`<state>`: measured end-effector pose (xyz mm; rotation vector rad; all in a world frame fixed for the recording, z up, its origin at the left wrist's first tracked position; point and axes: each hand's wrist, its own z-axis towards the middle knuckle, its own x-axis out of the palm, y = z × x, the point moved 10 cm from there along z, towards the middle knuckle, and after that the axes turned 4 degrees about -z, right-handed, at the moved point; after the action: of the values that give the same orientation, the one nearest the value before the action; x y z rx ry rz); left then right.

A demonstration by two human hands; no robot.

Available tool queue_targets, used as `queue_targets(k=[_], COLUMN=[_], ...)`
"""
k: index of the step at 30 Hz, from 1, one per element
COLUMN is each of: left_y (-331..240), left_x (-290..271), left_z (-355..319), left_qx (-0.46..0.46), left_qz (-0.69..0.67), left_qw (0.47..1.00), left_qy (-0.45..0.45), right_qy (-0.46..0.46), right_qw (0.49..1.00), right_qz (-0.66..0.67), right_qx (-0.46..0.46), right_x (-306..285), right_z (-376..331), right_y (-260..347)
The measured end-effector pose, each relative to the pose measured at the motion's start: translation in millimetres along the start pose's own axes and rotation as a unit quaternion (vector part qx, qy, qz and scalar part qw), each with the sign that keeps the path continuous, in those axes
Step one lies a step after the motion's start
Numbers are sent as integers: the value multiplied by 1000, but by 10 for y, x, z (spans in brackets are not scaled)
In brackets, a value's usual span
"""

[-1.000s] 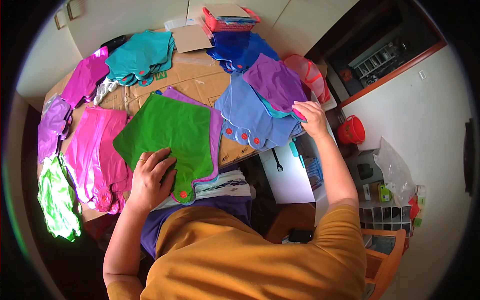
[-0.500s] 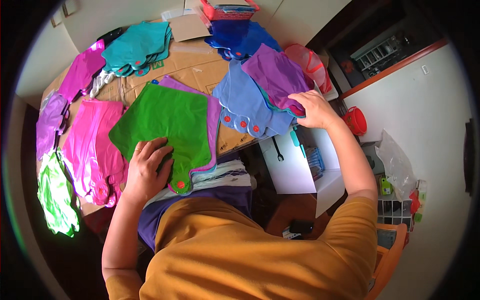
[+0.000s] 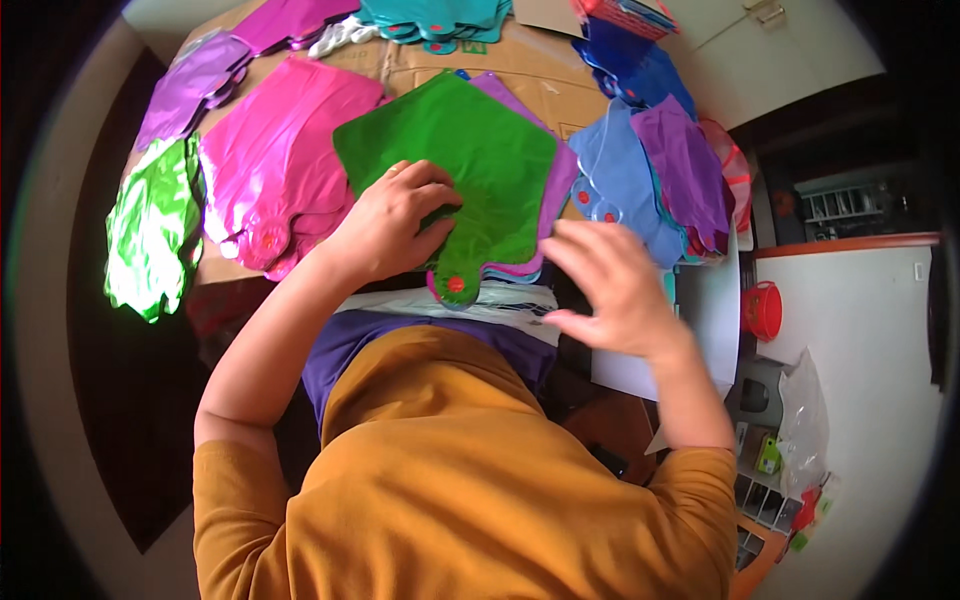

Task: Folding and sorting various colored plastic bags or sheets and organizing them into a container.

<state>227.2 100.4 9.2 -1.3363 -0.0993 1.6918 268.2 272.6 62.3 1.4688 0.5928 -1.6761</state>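
Note:
A flat green foil balloon (image 3: 470, 160) lies on top of a small pile on the cardboard-covered table (image 3: 420, 65), over a purple one (image 3: 562, 180). My left hand (image 3: 390, 222) rests flat on its lower left part, fingers spread, near its neck with a red valve dot (image 3: 456, 284). My right hand (image 3: 612, 290) hovers open and empty just right of the neck, fingers apart, touching nothing I can see. To its right lie a light blue balloon (image 3: 620, 185) and a violet balloon (image 3: 680, 170).
Piles of flat balloons ring the table: pink (image 3: 285, 165), shiny green (image 3: 150, 225), purple (image 3: 190, 85), teal (image 3: 430, 15), dark blue (image 3: 630, 70). A red basket (image 3: 625, 12) sits at the back. A red tub (image 3: 765, 310) and shelves stand on the right.
My right hand has left the violet balloon pile at the right and come back toward the green balloon, holding nothing. My left hand stays on the green balloon. The view has tilted down.

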Motion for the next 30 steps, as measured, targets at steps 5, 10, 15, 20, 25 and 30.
queue_targets(k=[5, 10, 15, 20, 25, 30], left_y=[-75, -255, 59, -222, -192, -186], left_x=[-277, -603, 715, 1073, 1195, 1046], left_z=[-94, -727, -1435, -1021, -1050, -1089], left_qx=[10, -24, -389, -370, -414, -435], left_qz=[-54, -156, -669, -837, -811, -789], left_qw=[993, 963, 629, 401, 413, 430], left_qy=[-106, -220, -71, -37, -34, -64], right_qy=[-80, -120, -139, -140, -96, -216], right_qw=[991, 980, 986, 983, 985, 968], right_qz=[-65, -106, 12, -19, 30, 122], right_qx=[-88, -116, -95, -117, -140, 27], right_x=[603, 670, 532, 468, 475, 32], right_z=[228, 347, 381, 292, 203, 12], right_y=[345, 320, 312, 579, 690, 8])
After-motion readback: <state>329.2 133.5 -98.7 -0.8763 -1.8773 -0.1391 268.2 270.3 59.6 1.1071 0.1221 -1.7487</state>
